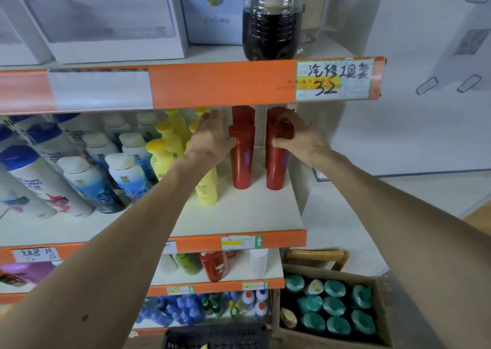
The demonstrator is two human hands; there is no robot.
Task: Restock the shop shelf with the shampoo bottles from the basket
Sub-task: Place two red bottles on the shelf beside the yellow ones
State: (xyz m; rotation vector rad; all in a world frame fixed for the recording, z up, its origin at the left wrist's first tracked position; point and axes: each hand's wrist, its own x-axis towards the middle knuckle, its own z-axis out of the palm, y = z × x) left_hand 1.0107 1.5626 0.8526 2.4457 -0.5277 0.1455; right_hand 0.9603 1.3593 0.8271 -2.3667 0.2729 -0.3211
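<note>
Head view: left hand (210, 136) has fairly straight fingers and grips nothing. Its thumb side touches the tall red plastic shampoo bottle (241, 162) just to its right. Right hand (300, 138) is curled over the cap of the second red plastic shampoo bottle (276, 168). Both bottles stand upright on the white shelf with orange front edge (252, 210). Yellow plastic bottles (164, 154) sit just left of the left hand. Black plastic basket (218, 336) is well below both hands, contents unclear.

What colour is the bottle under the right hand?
The bottle is red, cap and body; the head view shows it.
</note>
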